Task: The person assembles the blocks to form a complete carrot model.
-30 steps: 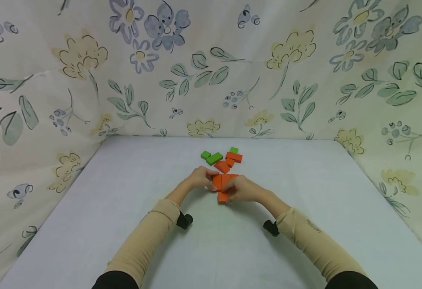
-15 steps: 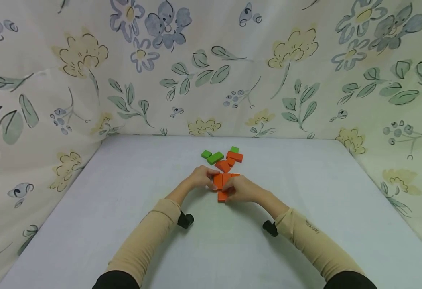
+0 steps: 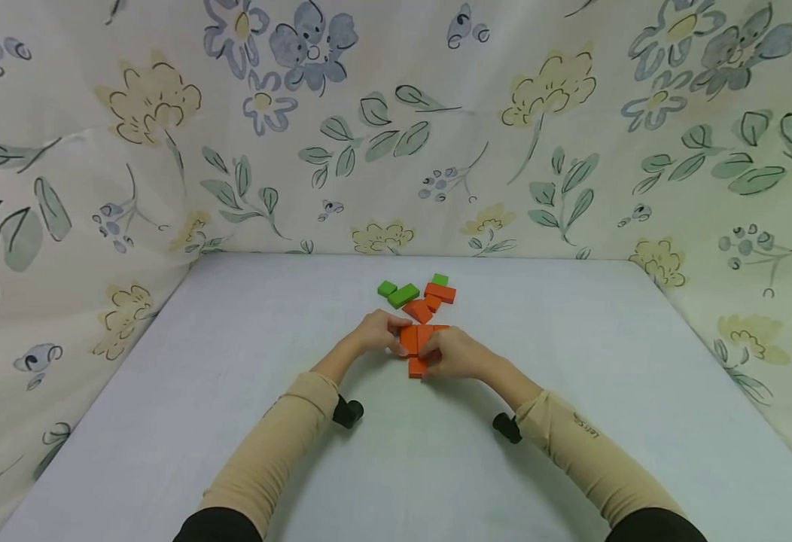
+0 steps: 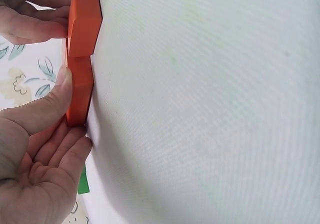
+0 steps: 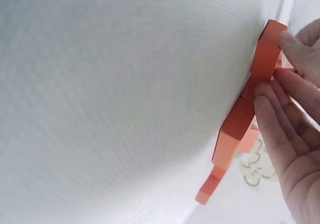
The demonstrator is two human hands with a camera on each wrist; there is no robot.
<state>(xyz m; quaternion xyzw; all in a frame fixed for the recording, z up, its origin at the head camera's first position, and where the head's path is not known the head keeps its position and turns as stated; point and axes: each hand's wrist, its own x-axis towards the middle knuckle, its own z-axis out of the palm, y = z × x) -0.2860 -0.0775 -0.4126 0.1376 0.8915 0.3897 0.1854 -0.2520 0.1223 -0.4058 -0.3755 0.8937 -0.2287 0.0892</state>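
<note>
My left hand holds the left end of a row of orange blocks on the white table. In the left wrist view its thumb lies along one orange block, the other fingers bent at the block's end. My right hand grips a nearer orange block that stands against the row. In the right wrist view the right thumb touches this nearer block, while the other fingers lie along the neighbouring blocks. The right hand hides part of the row in the head view.
Beyond the row lie an orange wedge-like block, a small orange block and an orange bar. Green blocks lie near them. A floral cloth hangs behind the white table.
The nearer orange block has shifted very slightly toward the row with my right hand. My left hand stays at the row's left end, and the other blocks look unmoved.
</note>
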